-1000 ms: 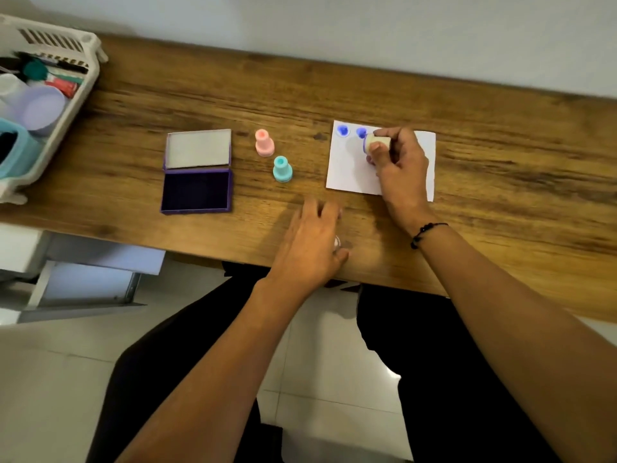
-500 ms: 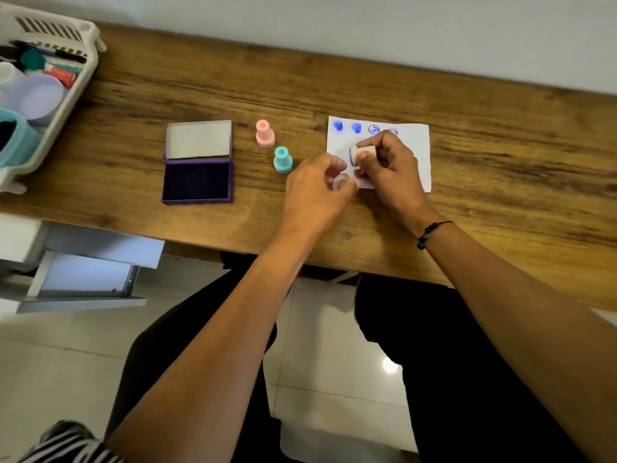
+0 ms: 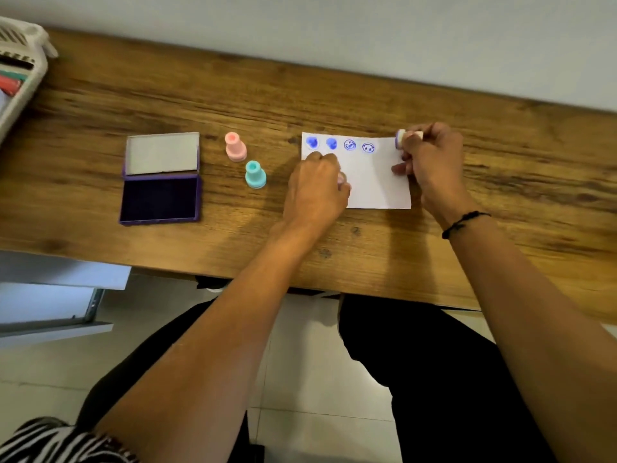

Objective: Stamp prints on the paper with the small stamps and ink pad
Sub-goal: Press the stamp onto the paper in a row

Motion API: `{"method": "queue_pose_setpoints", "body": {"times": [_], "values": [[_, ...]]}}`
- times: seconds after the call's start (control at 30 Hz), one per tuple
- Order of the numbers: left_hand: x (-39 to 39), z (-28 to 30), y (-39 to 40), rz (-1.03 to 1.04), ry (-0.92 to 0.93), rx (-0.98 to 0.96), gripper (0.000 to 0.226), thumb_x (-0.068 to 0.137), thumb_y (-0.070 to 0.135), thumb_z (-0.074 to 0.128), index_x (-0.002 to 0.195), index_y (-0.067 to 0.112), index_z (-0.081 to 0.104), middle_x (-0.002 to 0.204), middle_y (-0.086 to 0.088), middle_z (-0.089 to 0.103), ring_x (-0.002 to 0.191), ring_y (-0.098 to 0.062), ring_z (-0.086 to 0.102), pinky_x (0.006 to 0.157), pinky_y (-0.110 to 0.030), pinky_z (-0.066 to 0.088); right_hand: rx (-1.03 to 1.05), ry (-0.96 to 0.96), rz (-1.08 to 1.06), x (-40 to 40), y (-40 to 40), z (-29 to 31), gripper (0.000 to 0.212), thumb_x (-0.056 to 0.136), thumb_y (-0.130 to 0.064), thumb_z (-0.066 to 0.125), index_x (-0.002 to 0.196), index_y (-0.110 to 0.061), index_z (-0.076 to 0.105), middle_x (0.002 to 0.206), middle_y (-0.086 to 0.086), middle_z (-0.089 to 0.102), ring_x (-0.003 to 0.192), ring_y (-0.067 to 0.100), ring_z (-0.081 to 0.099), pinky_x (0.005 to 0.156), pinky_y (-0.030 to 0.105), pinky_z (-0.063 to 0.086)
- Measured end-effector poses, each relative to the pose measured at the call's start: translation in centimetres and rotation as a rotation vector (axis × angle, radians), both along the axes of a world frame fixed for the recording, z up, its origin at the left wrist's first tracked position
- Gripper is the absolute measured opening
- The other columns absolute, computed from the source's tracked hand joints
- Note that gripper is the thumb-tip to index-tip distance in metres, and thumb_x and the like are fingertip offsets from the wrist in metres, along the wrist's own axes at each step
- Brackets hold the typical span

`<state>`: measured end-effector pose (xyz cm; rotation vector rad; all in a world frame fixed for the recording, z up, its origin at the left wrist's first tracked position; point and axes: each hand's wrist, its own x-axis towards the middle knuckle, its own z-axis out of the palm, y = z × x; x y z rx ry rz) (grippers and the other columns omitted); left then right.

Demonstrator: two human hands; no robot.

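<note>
head view:
right hand: pinches cream stamp, inked face sideways, at right edge of paper
left hand: curled on paper's left part; grip unclear
ink pad: open, center-left
pink stamp, teal stamp: upright between
basket: upper left, contents blurred

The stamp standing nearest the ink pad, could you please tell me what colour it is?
Pink; the stamp shows clearly in the head view, beside the ink pad.
</note>
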<state>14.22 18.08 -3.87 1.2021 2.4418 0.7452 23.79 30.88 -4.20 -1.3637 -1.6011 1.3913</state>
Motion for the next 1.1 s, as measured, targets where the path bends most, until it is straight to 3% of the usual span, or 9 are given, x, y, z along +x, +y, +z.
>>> {"method": "queue_pose_setpoints", "body": {"times": [0.13, 0.23, 0.33, 0.4, 0.5, 0.6, 0.7, 0.77, 1.1], "values": [[0.0, 0.1, -0.3, 0.001, 0.0, -0.038, 0.026, 0.085, 0.021, 0.053, 0.102, 0.003, 0.063, 0.106, -0.016, 0.063, 0.097, -0.027, 0.057, 0.07, -0.026, 0.032, 0.033, -0.11, 0.105, 0.0, 0.2, -0.4, 0.013, 0.083, -0.016, 0.058, 0.072, -0.019, 0.055, 0.074, 0.004, 0.06, 0.044, 0.004, 0.055, 0.046, 0.022, 0.048], [0.0, 0.2, -0.3, -0.003, 0.008, -0.053, 0.028, 0.086, 0.022, 0.053, 0.104, 0.004, 0.063, 0.109, -0.016, 0.063, 0.1, -0.027, 0.056, 0.071, -0.026, 0.032, 0.167, -0.237, 0.241, -0.3, 0.3, -0.1, 0.007, 0.085, -0.016, 0.058, 0.08, -0.016, 0.054, 0.085, 0.008, 0.06, 0.057, 0.017, 0.064, 0.039, 0.023, 0.047], [0.1, 0.2, -0.2, -0.001, 0.012, -0.064, 0.029, 0.087, 0.023, 0.053, 0.106, 0.004, 0.062, 0.11, -0.016, 0.063, 0.102, -0.027, 0.056, 0.073, -0.028, 0.036, 0.337, -0.347, 0.357, -0.6, 0.4, 0.2, 0.001, 0.087, -0.014, 0.054, 0.086, -0.015, 0.055, 0.081, 0.007, 0.059, 0.052, 0.021, 0.063, 0.033, 0.018, 0.04], [0.1, 0.2, -0.2, 0.002, 0.01, -0.073, 0.029, 0.087, 0.024, 0.053, 0.106, 0.004, 0.062, 0.111, -0.016, 0.063, 0.103, -0.027, 0.056, 0.073, -0.027, 0.034, 0.391, -0.387, 0.391, -0.7, 0.4, 0.1, 0.008, 0.087, -0.011, 0.052, 0.092, -0.009, 0.058, 0.082, 0.009, 0.061, 0.05, 0.021, 0.062, 0.03, 0.012, 0.034], [0.1, 0.3, -0.2, 0.007, 0.006, -0.072, 0.029, 0.087, 0.024, 0.053, 0.106, 0.004, 0.063, 0.11, -0.016, 0.063, 0.102, -0.027, 0.056, 0.071, -0.025, 0.031, 0.406, -0.429, 0.402, -0.9, 0.6, 0.0, 0.013, 0.087, -0.01, 0.05, 0.096, -0.006, 0.058, 0.087, 0.011, 0.064, 0.053, 0.026, 0.064, 0.03, 0.016, 0.038], [0.1, 0.3, -0.4, 0.003, 0.013, -0.061, 0.028, 0.088, 0.024, 0.053, 0.103, 0.004, 0.064, 0.107, -0.016, 0.064, 0.098, -0.026, 0.057, 0.069, -0.025, 0.031, 0.468, -0.53, 0.434, -1.3, 0.8, 0.0, 0.011, 0.087, -0.008, 0.049, 0.091, -0.006, 0.058, 0.09, 0.013, 0.067, 0.055, 0.028, 0.065, 0.033, 0.016, 0.04], [0.1, 0.3, -0.6, -0.001, 0.01, -0.043, 0.026, 0.087, 0.023, 0.053, 0.101, 0.004, 0.065, 0.104, -0.017, 0.065, 0.096, -0.026, 0.057, 0.067, -0.024, 0.03, 0.606, -0.675, 0.524, -1.8, 0.8, 0.3, 0.016, 0.082, -0.004, 0.046, 0.091, -0.004, 0.059, 0.083, 0.021, 0.068, 0.069, 0.037, 0.064, 0.054, 0.031, 0.05], [0.1, 0.3, -0.7, -0.003, -0.002, -0.04, 0.027, 0.087, 0.023, 0.054, 0.102, 0.005, 0.066, 0.104, -0.017, 0.065, 0.096, -0.027, 0.058, 0.069, -0.024, 0.03, 0.69, -0.783, 0.595, -2.0, 1.2, 0.5, 0.021, 0.08, -0.005, 0.046, 0.096, -0.003, 0.058, 0.09, 0.026, 0.067, 0.08, 0.042, 0.061, 0.066, 0.039, 0.05], [-0.2, 0.4, -0.4, 0.01, -0.045, -0.062, 0.03, 0.087, 0.025, 0.054, 0.107, 0.006, 0.065, 0.109, -0.014, 0.065, 0.1, -0.025, 0.058, 0.077, -0.029, 0.041, 0.761, -1.071, 0.848, -3.2, 2.0, 2.1, 0.027, 0.076, -0.012, 0.05, 0.102, -0.01, 0.053, 0.099, 0.024, 0.062, 0.085, 0.041, 0.054, 0.057, 0.032, 0.032]]}}
